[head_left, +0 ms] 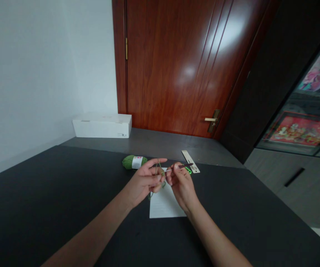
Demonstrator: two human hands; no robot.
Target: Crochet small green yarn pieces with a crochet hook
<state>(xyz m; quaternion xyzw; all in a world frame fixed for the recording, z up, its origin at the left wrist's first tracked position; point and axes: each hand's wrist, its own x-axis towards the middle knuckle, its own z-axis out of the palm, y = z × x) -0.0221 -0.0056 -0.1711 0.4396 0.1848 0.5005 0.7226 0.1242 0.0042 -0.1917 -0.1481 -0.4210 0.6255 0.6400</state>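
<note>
My left hand (146, 181) pinches a strand of green yarn (156, 168), its index finger stretched out with the yarn running over it. In my right hand (182, 183) is a crochet hook (185, 165) with a dark handle, held between thumb and fingers. The hook's thin metal tip points left and meets the yarn at my left fingertips. A short loose end of yarn hangs below the left hand. Just behind that hand lies a green yarn skein (129, 162) with a white label. Under both hands is a white sheet of paper (164, 205).
A pale ruler-like strip (191, 161) and a bright green plastic piece (188, 170) lie beyond my right hand on the dark table (93, 193). Farther back, a long white box (101, 128) stands against the wall. Behind the table is a brown wooden door (171, 66).
</note>
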